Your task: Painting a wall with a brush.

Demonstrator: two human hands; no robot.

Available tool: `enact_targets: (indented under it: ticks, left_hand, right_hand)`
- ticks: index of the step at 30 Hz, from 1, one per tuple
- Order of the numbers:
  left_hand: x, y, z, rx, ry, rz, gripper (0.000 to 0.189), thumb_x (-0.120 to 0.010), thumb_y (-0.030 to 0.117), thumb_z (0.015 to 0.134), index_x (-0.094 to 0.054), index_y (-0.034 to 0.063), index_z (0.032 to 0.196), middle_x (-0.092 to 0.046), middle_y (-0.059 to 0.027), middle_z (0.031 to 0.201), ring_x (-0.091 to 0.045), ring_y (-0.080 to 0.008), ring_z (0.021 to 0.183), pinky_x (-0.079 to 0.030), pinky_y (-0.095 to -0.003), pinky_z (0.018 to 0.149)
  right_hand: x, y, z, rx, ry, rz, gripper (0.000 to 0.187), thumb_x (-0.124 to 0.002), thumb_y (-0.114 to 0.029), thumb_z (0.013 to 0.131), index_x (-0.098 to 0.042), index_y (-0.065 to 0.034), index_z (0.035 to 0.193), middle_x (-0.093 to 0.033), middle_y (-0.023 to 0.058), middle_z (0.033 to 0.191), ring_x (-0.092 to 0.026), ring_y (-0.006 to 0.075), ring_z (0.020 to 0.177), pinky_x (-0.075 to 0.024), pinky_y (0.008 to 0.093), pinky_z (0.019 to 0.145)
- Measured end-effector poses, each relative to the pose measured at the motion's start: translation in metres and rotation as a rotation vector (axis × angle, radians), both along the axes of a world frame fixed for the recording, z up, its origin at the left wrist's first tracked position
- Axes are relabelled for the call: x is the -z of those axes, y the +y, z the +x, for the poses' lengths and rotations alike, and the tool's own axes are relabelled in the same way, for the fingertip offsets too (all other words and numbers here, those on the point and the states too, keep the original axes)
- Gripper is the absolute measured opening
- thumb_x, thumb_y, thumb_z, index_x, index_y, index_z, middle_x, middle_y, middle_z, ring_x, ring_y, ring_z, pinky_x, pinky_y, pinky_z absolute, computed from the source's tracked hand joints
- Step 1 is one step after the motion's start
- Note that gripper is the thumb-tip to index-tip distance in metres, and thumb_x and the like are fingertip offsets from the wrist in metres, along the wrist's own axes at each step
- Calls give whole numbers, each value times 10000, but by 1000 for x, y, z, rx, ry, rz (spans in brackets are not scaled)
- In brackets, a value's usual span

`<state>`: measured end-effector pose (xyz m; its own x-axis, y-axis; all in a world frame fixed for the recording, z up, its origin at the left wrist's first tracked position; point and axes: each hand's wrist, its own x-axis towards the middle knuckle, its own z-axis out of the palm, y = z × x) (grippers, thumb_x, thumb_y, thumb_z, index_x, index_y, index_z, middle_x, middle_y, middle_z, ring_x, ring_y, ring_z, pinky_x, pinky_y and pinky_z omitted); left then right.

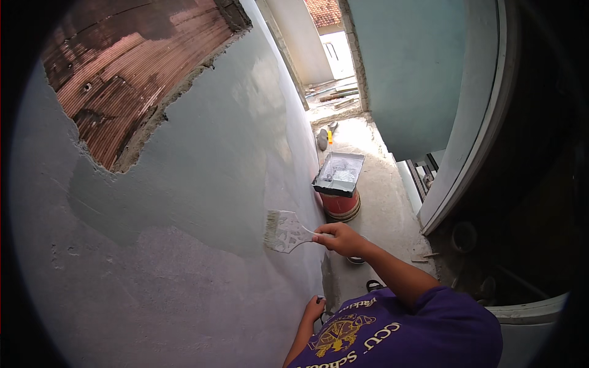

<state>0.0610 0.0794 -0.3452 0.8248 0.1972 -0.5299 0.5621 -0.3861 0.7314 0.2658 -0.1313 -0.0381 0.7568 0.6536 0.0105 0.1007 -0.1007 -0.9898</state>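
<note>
My right hand (339, 238) grips the handle of a wide, paint-smeared brush (290, 232). Its pale bristles meet or nearly meet the wall (198, 193), at the lower edge of a damp-looking greenish-grey patch of paint. Below and around that patch the wall is a paler lilac-grey. Low by the wall, close to my purple shirt, is my left hand (315, 306) with curled fingers; a small dark thing shows at it, too unclear to name. Beneath my right forearm, a round container (356, 260) on the floor is mostly hidden.
A black paint tray (343, 172) with light paint rests on a red bucket (341, 205), a yellow-handled tool (330, 138) standing in it. A rough-edged wall opening (138, 152) shows corrugated roofing (138, 69). Boards (338, 94) lie beyond the doorway; a curved white edge (478, 142) borders the right.
</note>
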Motion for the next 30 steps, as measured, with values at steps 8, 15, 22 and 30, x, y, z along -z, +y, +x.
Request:
enact_targets:
  ticks: [8,15,22,30]
  left_hand:
    - [9,-1,-35,-26,-53,-65,291,-579,286,871,-588,9,956,-655,-111,833,-616,-193,724,-477,-335,676]
    - [-8,-26,-70,30,62,-7,289,-601,282,860,-594,-4,904,-650,-113,807,-604,-183,701,-473,-337,603]
    - [128,8,-162,40,199,-57,305,-597,300,849,-599,-4,873,-645,-118,754,-612,-191,667,-473,-346,553]
    - [100,15,-156,-74,168,-88,300,-590,298,853,-595,0,884,-648,-114,768,-611,-187,663,-472,-344,550]
  right_hand:
    - [-19,28,-14,-19,-110,20,348,-584,-348,902,-649,-18,993,-602,141,725,-544,210,673,-440,340,661]
    - [10,-4,-5,95,-263,-105,317,-598,-334,888,-661,-43,996,-649,177,821,-615,300,753,-467,363,709]
    - [-14,27,-16,126,-340,13,291,-592,-295,906,-653,-22,988,-646,128,775,-573,184,677,-453,314,664]
    - [11,12,-29,21,-315,-21,274,-586,-283,913,-644,-24,980,-605,81,708,-537,135,651,-440,297,632]
